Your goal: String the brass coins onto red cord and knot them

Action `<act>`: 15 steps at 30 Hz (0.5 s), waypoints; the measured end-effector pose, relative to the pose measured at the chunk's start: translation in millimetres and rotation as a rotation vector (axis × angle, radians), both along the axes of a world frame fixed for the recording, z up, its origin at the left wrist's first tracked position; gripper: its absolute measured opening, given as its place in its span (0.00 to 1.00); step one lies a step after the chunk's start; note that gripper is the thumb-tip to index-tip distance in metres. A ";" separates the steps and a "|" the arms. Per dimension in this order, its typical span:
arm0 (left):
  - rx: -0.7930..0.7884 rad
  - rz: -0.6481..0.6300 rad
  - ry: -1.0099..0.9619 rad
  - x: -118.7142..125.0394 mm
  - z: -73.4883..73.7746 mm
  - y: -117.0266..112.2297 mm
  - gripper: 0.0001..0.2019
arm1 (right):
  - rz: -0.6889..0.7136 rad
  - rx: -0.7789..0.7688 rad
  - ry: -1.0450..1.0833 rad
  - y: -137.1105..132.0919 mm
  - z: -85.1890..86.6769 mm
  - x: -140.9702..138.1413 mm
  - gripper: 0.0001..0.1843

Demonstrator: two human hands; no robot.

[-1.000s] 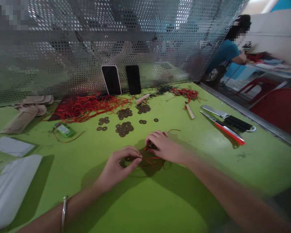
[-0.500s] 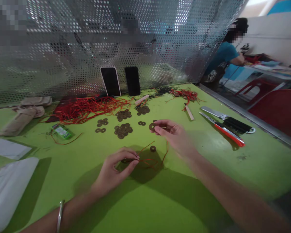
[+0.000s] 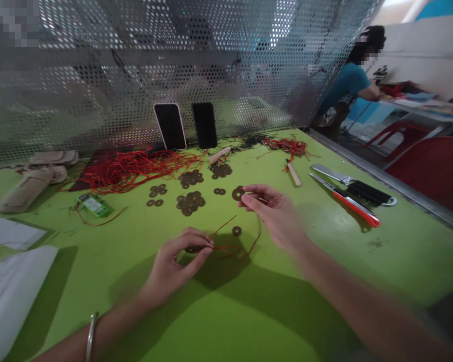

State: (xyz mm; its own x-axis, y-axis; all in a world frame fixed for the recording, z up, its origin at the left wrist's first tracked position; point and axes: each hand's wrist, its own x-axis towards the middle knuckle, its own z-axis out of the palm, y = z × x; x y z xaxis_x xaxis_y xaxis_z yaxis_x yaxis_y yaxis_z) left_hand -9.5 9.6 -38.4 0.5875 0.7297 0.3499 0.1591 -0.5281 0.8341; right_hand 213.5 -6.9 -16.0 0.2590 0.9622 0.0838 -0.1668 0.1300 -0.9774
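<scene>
My left hand [image 3: 183, 261] pinches a thin red cord [image 3: 226, 247] between thumb and fingers, low over the green table. Part of a dark coin [image 3: 192, 249] shows behind those fingers. One end of the cord points up and away, while the rest loops to the right. My right hand [image 3: 274, 211] grips a brass coin with a square hole [image 3: 237, 194] by its edge, raised above the table. A single coin [image 3: 236, 231] lies between the two hands. Beyond them rest several piles of coins [image 3: 191, 202] and a pair of coins [image 3: 219, 191].
A heap of red cords [image 3: 136, 171] lies at the back left, near two upright phones [image 3: 169, 125]. A red-handled cutter [image 3: 347, 201] and a black-handled blade [image 3: 368, 193] lie right. A green packet [image 3: 93, 205] is left. A person in blue [image 3: 349, 83] sits beyond.
The coin in my right hand has turned, so its square hole now shows. My left hand keeps its pinch on the cord. The view has shifted slightly.
</scene>
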 end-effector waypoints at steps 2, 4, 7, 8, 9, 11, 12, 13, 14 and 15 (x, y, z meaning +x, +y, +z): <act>-0.002 0.004 0.000 -0.7 -0.4 -0.1 0.06 | -0.003 -0.007 -0.013 -0.4 -0.6 0.3 0.14; -0.008 0.010 0.003 -1.3 -0.9 -0.1 0.06 | -0.006 -0.009 -0.012 -0.8 -1.1 0.4 0.14; -0.007 0.014 -0.001 -1.7 -1.5 -0.1 0.06 | -0.002 -0.005 -0.007 -0.8 -2.3 0.7 0.14; -0.003 0.014 -0.007 -1.7 -1.7 0.0 0.06 | 0.000 -0.003 -0.019 -0.5 -2.9 1.1 0.14; 0.001 0.014 -0.010 -1.7 -1.8 0.0 0.06 | -0.001 0.000 -0.037 -0.1 -3.5 1.5 0.14; 0.001 0.015 -0.009 -1.6 -1.7 0.0 0.06 | 0.001 0.007 -0.073 0.8 -4.4 2.5 0.14; 0.001 0.018 -0.006 -1.5 -1.6 0.0 0.06 | 0.010 0.010 -0.084 1.1 -4.5 2.9 0.15; 0.000 0.021 -0.002 -1.4 -1.5 -0.1 0.06 | 0.024 0.014 -0.089 1.2 -4.3 3.2 0.15; 0.001 0.021 0.000 -1.4 -1.3 -0.1 0.06 | 0.043 0.020 -0.093 1.0 -3.8 3.4 0.14; 0.004 0.019 -0.002 -1.4 -1.0 -0.2 0.06 | 0.058 0.038 -0.100 0.6 -2.9 3.3 0.13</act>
State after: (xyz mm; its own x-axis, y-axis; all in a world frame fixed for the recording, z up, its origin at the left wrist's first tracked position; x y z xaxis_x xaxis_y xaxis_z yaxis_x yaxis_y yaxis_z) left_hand -10.9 9.4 -39.4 0.5731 0.7391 0.3538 0.1673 -0.5283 0.8324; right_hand 216.8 -6.3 -19.0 0.1910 0.9710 0.1435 -0.0771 0.1606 -0.9840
